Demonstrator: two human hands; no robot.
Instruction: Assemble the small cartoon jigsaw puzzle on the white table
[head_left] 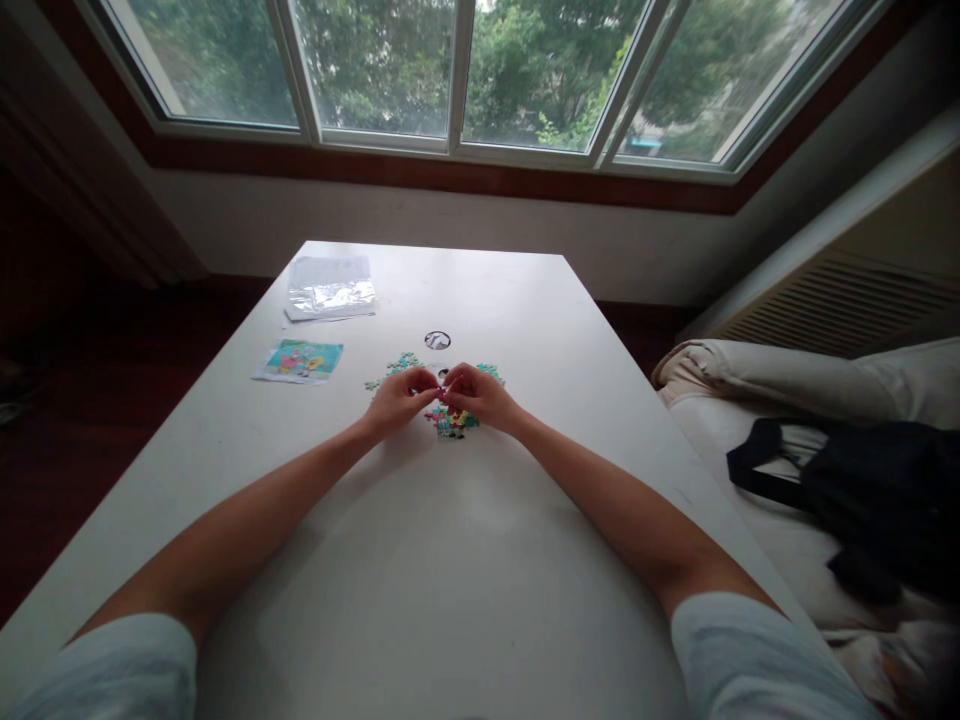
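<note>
Both hands meet over the middle of a white table (465,550), fingertips nearly touching. My left hand (403,400) is closed in a pinch on a small dark pinkish jigsaw puzzle piece (441,393). From the other side my right hand (480,394) pinches at the same piece. Just below the fingers lies a cluster of colourful jigsaw pieces (451,424), partly hidden by the hands. Loose teal pieces (405,362) lie behind my left hand, and more teal pieces (492,372) show behind my right.
A picture card (304,360) with cartoon figures lies left of the pieces. Behind it is a clear plastic bag with paper (330,287). A round dark-rimmed disc (437,340) sits beyond the hands. At right, a dark bag (885,490) rests on a pale sofa (697,410).
</note>
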